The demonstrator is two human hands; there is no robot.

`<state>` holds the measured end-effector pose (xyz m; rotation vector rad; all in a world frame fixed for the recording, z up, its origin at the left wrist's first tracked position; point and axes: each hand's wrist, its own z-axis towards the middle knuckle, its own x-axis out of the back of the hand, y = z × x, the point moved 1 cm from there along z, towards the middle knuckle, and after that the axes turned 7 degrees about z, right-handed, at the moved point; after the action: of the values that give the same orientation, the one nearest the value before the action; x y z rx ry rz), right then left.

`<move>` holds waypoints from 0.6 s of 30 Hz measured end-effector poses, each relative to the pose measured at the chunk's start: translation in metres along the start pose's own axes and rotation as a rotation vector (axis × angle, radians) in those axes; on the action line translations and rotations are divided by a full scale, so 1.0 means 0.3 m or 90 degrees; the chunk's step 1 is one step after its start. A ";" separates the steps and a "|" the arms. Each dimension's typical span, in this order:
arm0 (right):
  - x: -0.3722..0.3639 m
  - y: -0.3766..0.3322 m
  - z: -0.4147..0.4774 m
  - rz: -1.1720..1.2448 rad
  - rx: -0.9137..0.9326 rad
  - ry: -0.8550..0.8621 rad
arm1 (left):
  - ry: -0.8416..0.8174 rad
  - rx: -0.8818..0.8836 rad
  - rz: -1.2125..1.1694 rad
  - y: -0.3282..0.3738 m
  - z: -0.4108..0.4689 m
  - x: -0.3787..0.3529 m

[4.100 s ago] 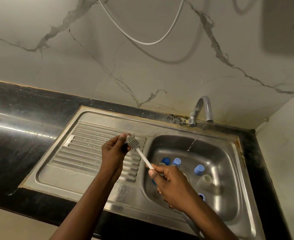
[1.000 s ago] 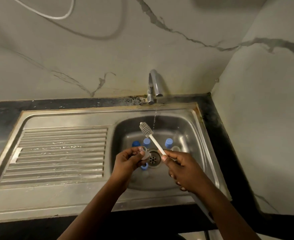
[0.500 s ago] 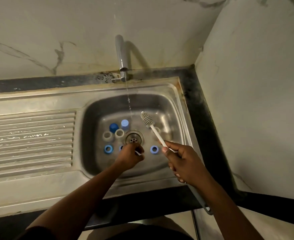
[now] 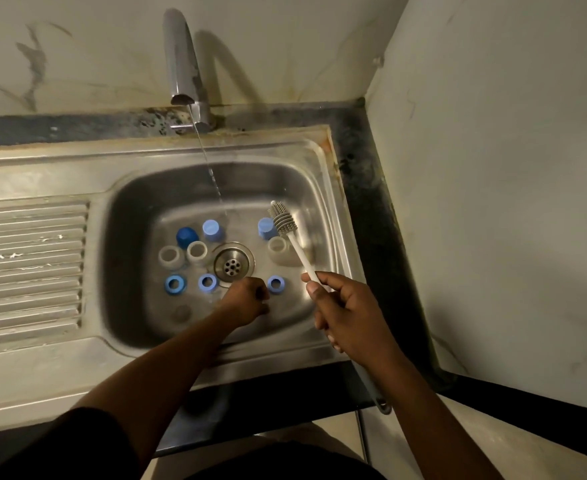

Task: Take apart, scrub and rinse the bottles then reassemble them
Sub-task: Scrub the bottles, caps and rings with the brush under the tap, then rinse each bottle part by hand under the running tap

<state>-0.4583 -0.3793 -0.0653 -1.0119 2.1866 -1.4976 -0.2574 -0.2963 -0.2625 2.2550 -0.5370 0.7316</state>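
The fingers of the left hand [image 4: 247,299] are clenched low in the basin of the sink [image 4: 323,157], just in front of the drain [image 4: 233,263] — whether they close on some small part or on nothing I cannot tell, since the knuckles hide what lies under them. The fingers of the right hand [image 4: 347,306] are wrapped round the white handle of the brush [image 4: 295,244]. Its long axis runs from that hand away and to the left, toward the tap [image 4: 181,60], so its grey head hangs above the right-hand clear bottle [image 4: 278,251] and beside a light blue cap [image 4: 264,227]. The bottles lie in pieces on the basin floor: two more clear bodies [image 4: 170,257] left of the drain, two more caps [image 4: 212,229] behind them (one darker than the other), and three blue rings in a row along the near side. The left hand sits between two of these — the right ring [image 4: 275,284] just beside its knuckles, the middle ring [image 4: 207,283] near on the other side. I judge it the nearer hand for fetching the next piece, while the right need only tip the brush head down to meet it. A thin stream of water [image 4: 212,174] falls behind the drain, apart from both hands.
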 end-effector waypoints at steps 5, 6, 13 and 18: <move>0.010 0.011 0.029 -0.023 0.003 0.021 | -0.006 -0.012 0.052 0.008 0.009 0.009; 0.014 0.010 0.034 -0.016 0.004 0.028 | -0.008 -0.005 0.049 0.017 0.001 0.024; 0.121 0.008 0.108 -0.279 0.078 0.182 | 0.085 -0.006 -0.005 0.065 -0.073 0.161; 0.210 0.010 0.215 -0.604 0.116 0.250 | 0.171 -0.062 -0.073 0.139 -0.150 0.269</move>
<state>-0.4652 -0.4670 -0.0858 -1.9791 1.7751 -2.3965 -0.2354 -0.3049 -0.1639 2.0380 -0.3042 0.9118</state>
